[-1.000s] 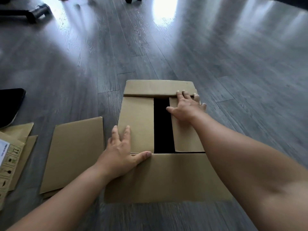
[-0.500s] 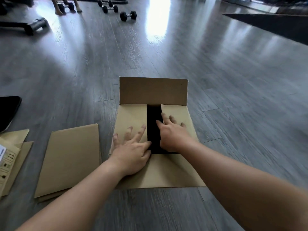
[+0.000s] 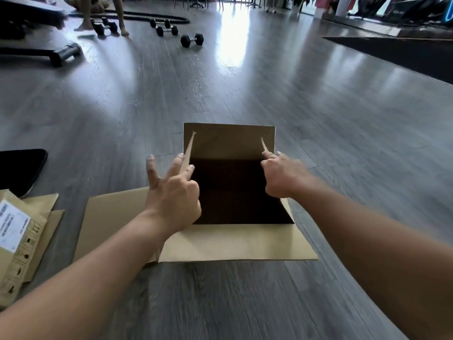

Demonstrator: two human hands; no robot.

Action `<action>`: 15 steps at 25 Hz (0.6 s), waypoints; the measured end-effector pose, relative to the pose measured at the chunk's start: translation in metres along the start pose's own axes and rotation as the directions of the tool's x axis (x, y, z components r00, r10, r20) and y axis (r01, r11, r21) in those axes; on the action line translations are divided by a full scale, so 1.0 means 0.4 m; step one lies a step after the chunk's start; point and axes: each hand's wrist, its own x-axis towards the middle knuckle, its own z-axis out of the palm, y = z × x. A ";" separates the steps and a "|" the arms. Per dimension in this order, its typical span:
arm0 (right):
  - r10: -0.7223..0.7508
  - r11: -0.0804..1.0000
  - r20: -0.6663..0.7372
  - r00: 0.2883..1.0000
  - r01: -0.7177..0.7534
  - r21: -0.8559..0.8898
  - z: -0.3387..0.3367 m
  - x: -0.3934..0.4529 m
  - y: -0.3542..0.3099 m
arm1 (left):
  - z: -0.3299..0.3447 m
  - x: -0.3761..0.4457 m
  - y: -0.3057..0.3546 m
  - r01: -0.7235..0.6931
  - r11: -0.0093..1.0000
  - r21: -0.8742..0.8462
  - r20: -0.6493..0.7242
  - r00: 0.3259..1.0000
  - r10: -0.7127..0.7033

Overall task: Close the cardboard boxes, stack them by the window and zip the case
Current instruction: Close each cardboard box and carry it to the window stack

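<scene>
Cardboard everywhere, and the open cardboard box (image 3: 241,192) sits on the grey floor (image 3: 318,119) right in front of the person, its dark inside showing. The far flap (image 3: 229,143) stands up at twelve o'clock, the near flap (image 3: 235,244) lies flat at six o'clock. The left hand (image 3: 171,192) pinches the left side flap (image 3: 187,153) at nine o'clock, the flap's edge caught between its fingers, with two fingers splayed free. The right hand (image 3: 282,175) is at the right side flap (image 3: 265,145) at three o'clock, fingers curled; whether it grips or only pushes, I cannot tell.

Both side flaps stand on edge, so I judge the step in hand is folding them inward. To do it well, bring both down together and level, pressing near the hinges so the creases bend cleanly, then fold the far and near flaps over them. Keep the fingers out from beneath as the flaps drop.

Another flattened box (image 3: 110,217) lies at eight o'clock, a labelled one (image 3: 22,231) beyond it. A black case (image 3: 19,168) lies at ten o'clock. Dumbbells (image 3: 192,40) are far off at twelve.
</scene>
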 end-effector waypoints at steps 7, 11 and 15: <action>0.234 0.878 0.108 0.966 -0.162 -0.450 -0.003 -0.012 0.044 | 0.028 -0.029 -0.078 0.075 0.990 0.123 0.454 0.882 -0.123; 0.195 0.972 0.316 0.928 -0.140 -0.189 0.133 -0.032 0.072 | 0.095 -0.050 -0.093 0.163 0.981 -0.106 0.675 0.736 -0.049; -0.076 0.950 0.406 0.911 -0.057 0.306 0.236 -0.053 0.131 | 0.164 -0.064 -0.104 0.203 0.952 -0.230 0.693 0.721 0.014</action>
